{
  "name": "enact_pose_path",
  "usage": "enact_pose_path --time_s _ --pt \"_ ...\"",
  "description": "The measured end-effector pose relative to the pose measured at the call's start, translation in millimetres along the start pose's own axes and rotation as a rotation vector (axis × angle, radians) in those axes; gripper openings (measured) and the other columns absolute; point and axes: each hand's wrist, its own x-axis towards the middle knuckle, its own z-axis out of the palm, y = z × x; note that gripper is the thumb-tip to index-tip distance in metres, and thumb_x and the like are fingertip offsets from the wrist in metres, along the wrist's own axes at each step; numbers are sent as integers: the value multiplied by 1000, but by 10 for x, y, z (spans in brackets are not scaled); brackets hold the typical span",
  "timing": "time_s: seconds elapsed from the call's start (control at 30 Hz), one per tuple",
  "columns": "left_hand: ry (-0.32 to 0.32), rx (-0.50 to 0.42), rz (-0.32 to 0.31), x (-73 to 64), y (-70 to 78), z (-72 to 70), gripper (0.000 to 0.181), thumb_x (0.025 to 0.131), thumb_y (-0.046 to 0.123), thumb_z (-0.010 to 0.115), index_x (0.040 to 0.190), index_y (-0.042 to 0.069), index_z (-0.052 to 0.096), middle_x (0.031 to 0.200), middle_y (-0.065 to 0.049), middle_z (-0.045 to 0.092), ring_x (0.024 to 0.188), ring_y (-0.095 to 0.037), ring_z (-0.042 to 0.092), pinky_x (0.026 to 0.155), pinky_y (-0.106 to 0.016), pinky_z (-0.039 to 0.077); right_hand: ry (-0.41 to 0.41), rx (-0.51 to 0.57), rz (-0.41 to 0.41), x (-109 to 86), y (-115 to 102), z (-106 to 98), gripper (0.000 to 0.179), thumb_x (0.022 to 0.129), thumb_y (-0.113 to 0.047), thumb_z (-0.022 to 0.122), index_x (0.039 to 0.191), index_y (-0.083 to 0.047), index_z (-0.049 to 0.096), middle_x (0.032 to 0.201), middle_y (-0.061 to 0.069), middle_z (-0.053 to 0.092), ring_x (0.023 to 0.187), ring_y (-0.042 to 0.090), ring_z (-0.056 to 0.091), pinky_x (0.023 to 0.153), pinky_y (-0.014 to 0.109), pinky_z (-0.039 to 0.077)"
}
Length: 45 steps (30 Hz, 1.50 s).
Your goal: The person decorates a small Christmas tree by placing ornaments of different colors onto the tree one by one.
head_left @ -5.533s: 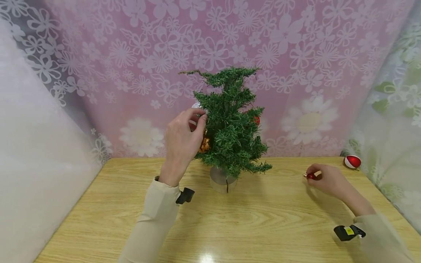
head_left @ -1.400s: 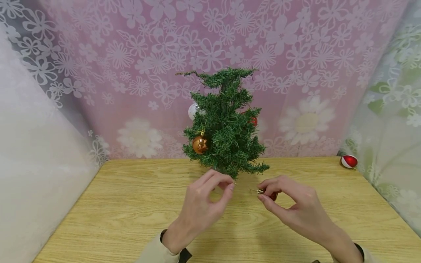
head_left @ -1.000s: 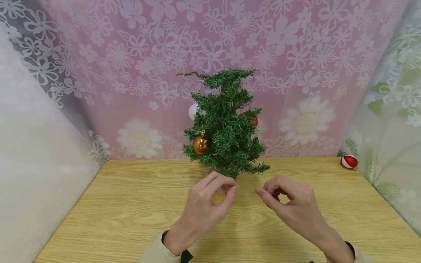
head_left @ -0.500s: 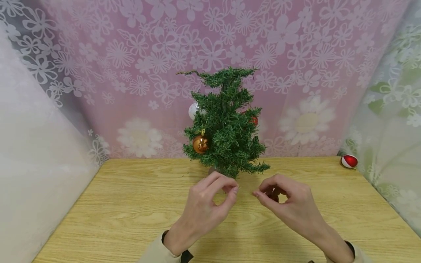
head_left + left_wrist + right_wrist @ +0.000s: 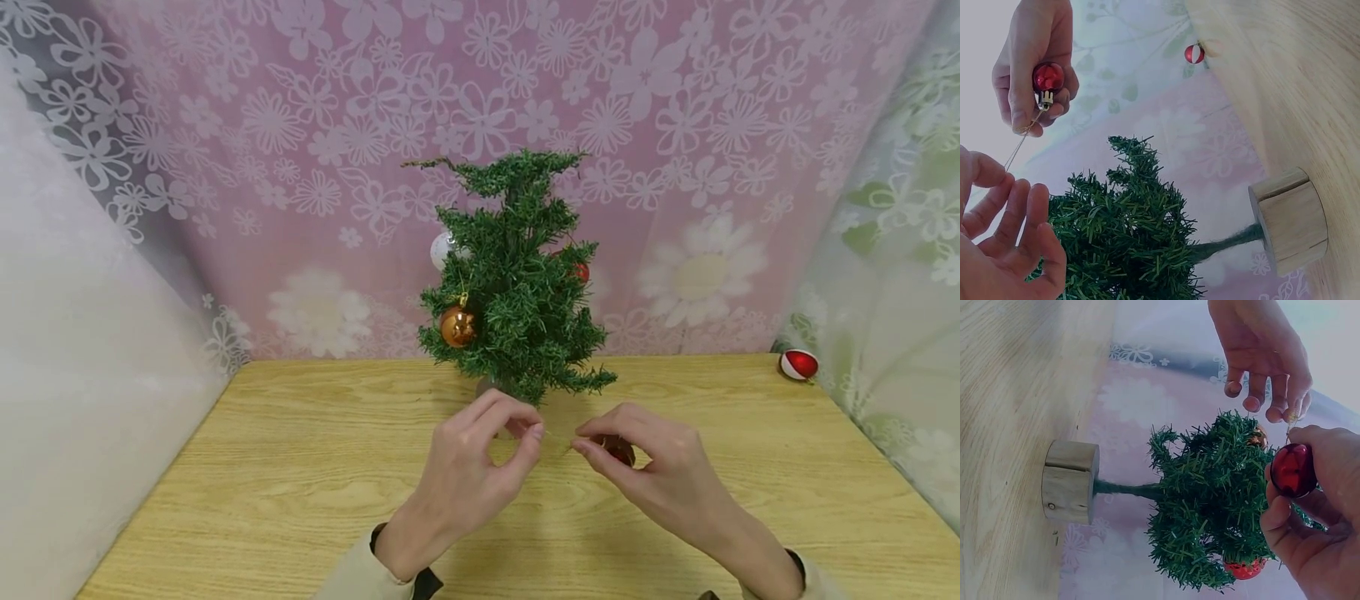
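In front of the small Christmas tree [image 5: 525,308], my left hand [image 5: 465,479] pinches a thin gold string [image 5: 1017,150] between thumb and forefinger. That string runs to a shiny red Christmas bauble [image 5: 1049,76] with a gold cap. My right hand [image 5: 667,475] holds this bauble in its curled fingers, its thumb at the string near the cap. Seen from the right wrist, the glossy red ball [image 5: 1292,470] rests against the fingers, below the left fingertips. Three baubles hang on the tree: orange-gold [image 5: 457,327] at left, white [image 5: 444,252] higher up, and red [image 5: 581,272] at right.
A red-and-white bauble [image 5: 798,364] lies at the table's back right corner. The tree stands on a round wooden base [image 5: 1071,481], partly hidden behind my left hand in the head view. Flowered curtains [image 5: 337,167] enclose the wooden table [image 5: 300,450] at the back and sides.
My left hand has come down from beside the orange-gold bauble to the front. My right hand has brought the red bauble in from the right. Lately its fingertips shifted slightly left along the string.
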Motion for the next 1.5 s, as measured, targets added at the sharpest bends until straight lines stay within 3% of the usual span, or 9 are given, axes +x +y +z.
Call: enact_pose_path --time_s 0.17,0.5,0.73,0.97,1.2,1.37,1.5 --pt "-11 -15 -28 7 11 0 7 98 15 66 94 19 69 92 8 68 78 -1 65 70 -9 48 -17 -8 -6 1 10 9 13 92 -8 75 100 -19 75 82 -12 63 63 -6 42 56 7 37" --pt "-20 -22 -10 4 21 15 6 98 16 65 94 17 70 93 6 68 79 -3 66 72 -11 51 -34 -20 7 -13 1 22 9 99 -13 68 99 -21 73 85 -12 60 65 -6 44 56 9 38" --pt "-49 60 25 -3 -23 -3 5 96 16 67 92 19 70 94 8 68 79 -3 66 72 -10 51 4 -64 24 -6 -19 2 29 86 5 72 95 -22 70 93 -9 67 74 -3 50 62 11 41" --pt "-71 140 72 3 -77 -43 10 89 12 70 90 22 68 95 10 67 79 -1 63 69 -9 48 -23 -77 22 4 -18 -3 7 100 -16 66 97 -21 69 96 -8 67 77 -1 52 66 10 43" --pt "-58 181 136 34 -109 -91 12 88 10 71 90 21 68 95 10 68 78 -2 65 69 -11 50 -21 -94 22 20 -32 -13 7 102 -20 64 97 -20 69 98 -7 67 79 -1 55 67 11 44" --pt "-35 187 144 71 -98 -144 9 88 10 71 90 18 69 94 7 69 79 -4 67 68 -13 51 -1 -100 -4 69 -49 -23 8 102 -21 64 97 -19 70 97 -6 67 80 0 56 67 11 45" --pt "-8 180 144 121 -57 -208 5 91 12 69 91 16 71 96 5 70 81 -7 68 71 -17 54 43 -101 -61 156 -73 -34 19 104 -28 59 96 -15 71 95 -4 68 78 0 57 67 11 46"
